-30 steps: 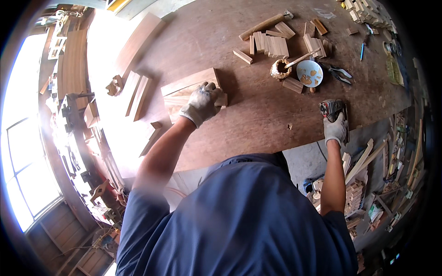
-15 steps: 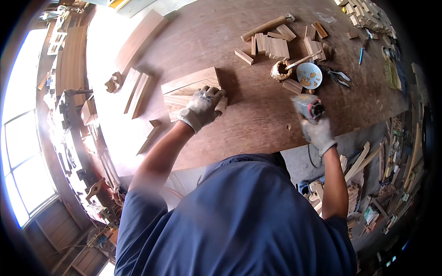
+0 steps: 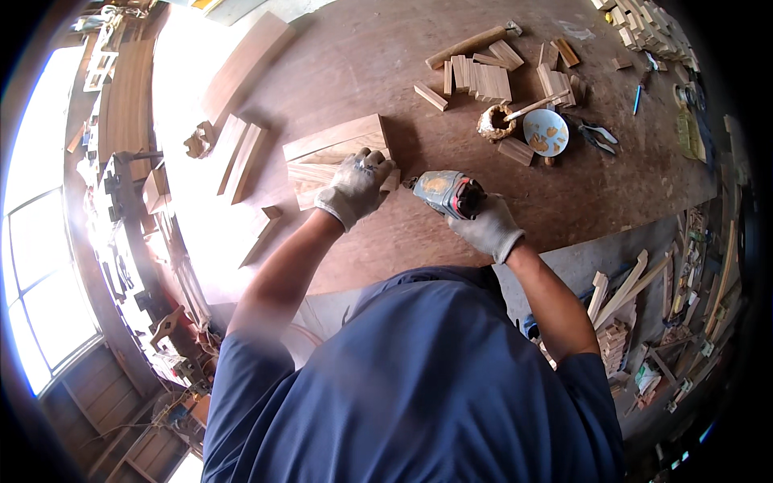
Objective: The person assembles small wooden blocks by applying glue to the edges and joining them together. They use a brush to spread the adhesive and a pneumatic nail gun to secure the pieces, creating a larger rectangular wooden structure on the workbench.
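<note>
Wooden block stack [image 3: 334,157] lying under your left hand [image 3: 354,187], fingers spread, pressing down. Right hand [image 3: 487,228] gripping power drill [image 3: 447,193], nose pointing left toward stack's near end, just beside left hand.

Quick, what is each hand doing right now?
Left hand: pressed flat on the wooden block, not gripping.
Right hand: closed around the power drill.

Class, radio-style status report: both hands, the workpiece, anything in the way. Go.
Left hand pressed flat on wooden board stack. Right hand grips power tool, nose at the stack's edge. No obstruction between; loose wood blocks lie farther off.
</note>
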`<state>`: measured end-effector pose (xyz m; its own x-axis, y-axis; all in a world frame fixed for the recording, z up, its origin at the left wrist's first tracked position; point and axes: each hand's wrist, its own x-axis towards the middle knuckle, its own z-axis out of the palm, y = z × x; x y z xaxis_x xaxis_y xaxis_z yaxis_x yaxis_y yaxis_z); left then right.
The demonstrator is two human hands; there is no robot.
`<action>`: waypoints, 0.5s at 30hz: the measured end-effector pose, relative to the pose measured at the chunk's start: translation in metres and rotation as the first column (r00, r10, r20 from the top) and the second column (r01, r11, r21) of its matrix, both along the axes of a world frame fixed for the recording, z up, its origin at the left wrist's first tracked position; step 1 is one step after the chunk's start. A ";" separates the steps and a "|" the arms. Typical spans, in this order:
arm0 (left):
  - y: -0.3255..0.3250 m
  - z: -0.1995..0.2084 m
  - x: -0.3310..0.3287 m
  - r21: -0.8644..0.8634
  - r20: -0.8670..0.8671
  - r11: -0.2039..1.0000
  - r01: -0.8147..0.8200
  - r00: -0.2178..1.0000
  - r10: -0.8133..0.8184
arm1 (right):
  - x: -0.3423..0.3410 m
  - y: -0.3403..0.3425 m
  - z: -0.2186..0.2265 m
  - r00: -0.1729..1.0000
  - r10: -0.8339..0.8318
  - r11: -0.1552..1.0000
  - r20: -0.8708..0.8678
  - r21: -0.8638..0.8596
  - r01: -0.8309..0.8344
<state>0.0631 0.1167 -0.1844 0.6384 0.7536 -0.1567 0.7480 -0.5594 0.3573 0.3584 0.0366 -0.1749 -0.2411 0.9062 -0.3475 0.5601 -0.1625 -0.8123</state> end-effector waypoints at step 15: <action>0.003 0.003 0.004 -0.004 -0.075 1.000 0.023 0.997 -0.023 | -0.007 0.005 -0.008 0.995 0.039 0.999 0.094 -0.036 -0.035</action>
<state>0.0667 0.1193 -0.1817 0.6422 0.7380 -0.2072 0.7594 -0.5757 0.3030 0.3514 0.0421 -0.1830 -0.2388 0.8846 -0.4006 0.6403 -0.1667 -0.7498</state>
